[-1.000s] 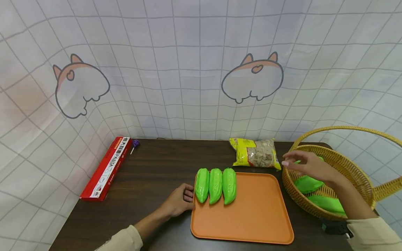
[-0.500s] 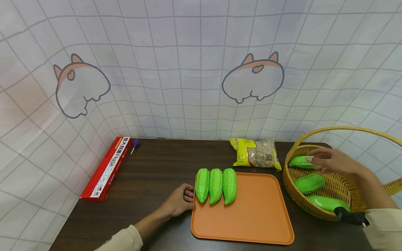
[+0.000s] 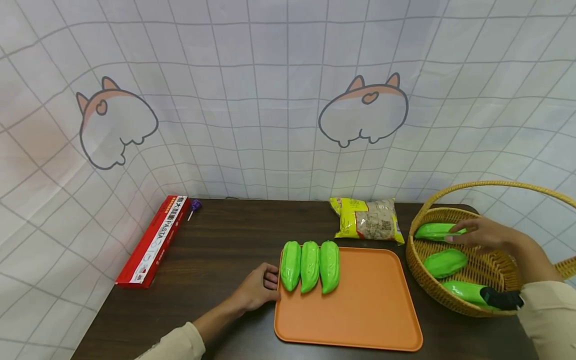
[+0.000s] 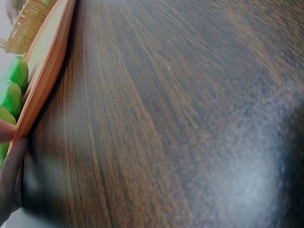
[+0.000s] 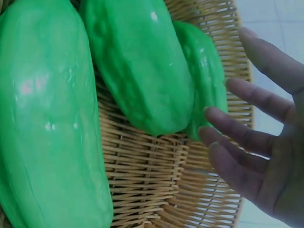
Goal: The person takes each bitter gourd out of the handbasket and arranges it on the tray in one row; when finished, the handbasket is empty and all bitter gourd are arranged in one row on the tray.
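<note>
Green and glossy, the far gourd [image 3: 433,231] lies in the basket [image 3: 420,275] by its back wall, to the left of my right hand [image 3: 490,234]. From above, its long axis runs left to right, with its right end partly behind my fingers. Those fingers are loosely parted, thumb well clear of the rest, and hold nothing; whether a tip touches the skin, I can't tell. Nearer to me lie the middle gourd [image 3: 445,263], slightly aslant, and the near gourd [image 3: 463,291], its right end behind my black band [image 3: 501,298]. All three are nearer my right hand. My left hand [image 3: 258,290] is well apart, pinching the left rim of the tray [image 3: 351,320], beside a row of gourds [image 3: 310,265] whose long axes point away from me.
</note>
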### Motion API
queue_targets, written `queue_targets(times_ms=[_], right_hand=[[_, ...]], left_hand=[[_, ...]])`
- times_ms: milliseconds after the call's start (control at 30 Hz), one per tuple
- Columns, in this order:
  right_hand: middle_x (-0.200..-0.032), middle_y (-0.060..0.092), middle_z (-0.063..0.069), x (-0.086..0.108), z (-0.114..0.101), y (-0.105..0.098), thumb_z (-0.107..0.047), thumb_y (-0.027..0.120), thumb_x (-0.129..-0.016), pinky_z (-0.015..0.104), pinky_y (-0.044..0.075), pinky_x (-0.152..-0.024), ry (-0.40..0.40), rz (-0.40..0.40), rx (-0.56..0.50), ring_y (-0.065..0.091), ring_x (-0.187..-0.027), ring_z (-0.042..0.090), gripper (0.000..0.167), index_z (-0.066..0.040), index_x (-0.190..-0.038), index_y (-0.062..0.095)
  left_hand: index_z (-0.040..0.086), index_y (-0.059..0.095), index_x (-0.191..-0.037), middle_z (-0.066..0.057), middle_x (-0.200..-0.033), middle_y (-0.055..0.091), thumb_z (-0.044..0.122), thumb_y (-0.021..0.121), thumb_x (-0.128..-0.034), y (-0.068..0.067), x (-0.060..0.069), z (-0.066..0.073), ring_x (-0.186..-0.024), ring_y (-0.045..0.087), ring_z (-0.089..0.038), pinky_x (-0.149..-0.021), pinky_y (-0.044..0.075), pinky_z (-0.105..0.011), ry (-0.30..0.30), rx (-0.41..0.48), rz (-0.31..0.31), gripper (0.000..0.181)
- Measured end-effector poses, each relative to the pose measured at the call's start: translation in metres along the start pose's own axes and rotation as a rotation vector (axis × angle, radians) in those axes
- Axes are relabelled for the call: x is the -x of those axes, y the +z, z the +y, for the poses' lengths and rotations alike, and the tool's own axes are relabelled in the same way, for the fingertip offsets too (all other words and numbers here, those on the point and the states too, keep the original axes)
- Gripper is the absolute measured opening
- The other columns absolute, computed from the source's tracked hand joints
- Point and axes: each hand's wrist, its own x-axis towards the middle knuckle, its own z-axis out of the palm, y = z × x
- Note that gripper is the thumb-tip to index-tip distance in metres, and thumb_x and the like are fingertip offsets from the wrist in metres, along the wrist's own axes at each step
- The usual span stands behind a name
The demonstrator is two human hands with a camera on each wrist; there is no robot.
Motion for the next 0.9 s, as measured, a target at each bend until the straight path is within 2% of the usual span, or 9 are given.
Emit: queue_targets(times_ms=[200,300,467,567,667,833,900], right_hand=[[-0.146,0.029,0.046,-0.005,0.006,0.002,-0.033,0.059,-0.1,0.058,0.053,-0.094,0.007,-0.104,-0.038,0.046,-0.127,0.058,0.065,0.011,-0.144,0.041],[-0.145,0.03,0.045,-0.006,0.007,0.003,-0.034,0.061,-0.1,0.057,0.053,-0.093,0.024,-0.134,-0.033,0.049,-0.125,0.056,0.066,0.01,-0.144,0.041],[-0.132,0.049,0.034,-0.009,0.004,0.006,-0.033,0.064,-0.098,0.047,0.057,-0.085,0.071,-0.167,-0.059,0.061,-0.106,0.036,0.068,0.009,-0.145,0.04],[-0.12,0.055,0.02,-0.011,0.004,0.009,-0.032,0.066,-0.096,0.042,0.055,-0.078,0.097,-0.177,-0.083,0.059,-0.092,0.025,0.069,0.009,-0.145,0.041],[-0.111,0.056,0.013,-0.012,0.004,0.012,-0.031,0.067,-0.096,0.04,0.053,-0.073,0.11,-0.176,-0.086,0.055,-0.083,0.023,0.069,0.009,-0.145,0.041],[-0.106,0.057,0.011,-0.014,0.004,0.013,-0.032,0.067,-0.096,0.04,0.053,-0.072,0.114,-0.17,-0.08,0.053,-0.081,0.023,0.068,0.009,-0.144,0.042],[-0.111,0.057,0.015,-0.014,0.004,0.012,-0.033,0.068,-0.096,0.041,0.055,-0.075,0.113,-0.165,-0.073,0.056,-0.087,0.022,0.069,0.009,-0.144,0.043]], left_hand=[[-0.003,0.053,-0.128,-0.011,-0.109,0.06,0.004,0.077,-0.0705,0.0,0.0,0.0,-0.095,0.061,-0.019,-0.084,0.055,-0.036,0.0,-0.007,0.002,0.062],[-0.003,0.053,-0.128,-0.011,-0.109,0.06,0.004,0.077,-0.0705,0.0,0.0,0.0,-0.096,0.061,-0.02,-0.085,0.055,-0.036,-0.001,-0.009,0.0,0.062],[-0.003,0.053,-0.128,-0.011,-0.11,0.06,0.004,0.078,-0.0706,0.0,0.0,0.0,-0.096,0.061,-0.02,-0.085,0.055,-0.036,-0.002,-0.008,-0.001,0.062],[-0.003,0.053,-0.127,-0.011,-0.109,0.06,0.004,0.077,-0.0705,0.0,0.0,0.0,-0.095,0.061,-0.019,-0.085,0.055,-0.036,0.002,-0.008,-0.001,0.062],[-0.003,0.053,-0.127,-0.011,-0.109,0.06,0.004,0.077,-0.0703,0.0,0.0,0.0,-0.095,0.061,-0.019,-0.085,0.055,-0.035,0.005,-0.009,0.002,0.062],[-0.003,0.054,-0.127,-0.011,-0.108,0.06,0.004,0.077,-0.0702,0.0,0.0,-0.001,-0.095,0.061,-0.019,-0.084,0.055,-0.034,0.006,-0.014,0.005,0.062],[-0.003,0.054,-0.127,-0.011,-0.108,0.06,0.004,0.077,-0.0702,0.0,0.0,-0.001,-0.094,0.061,-0.019,-0.083,0.055,-0.034,0.009,-0.014,0.006,0.062]])
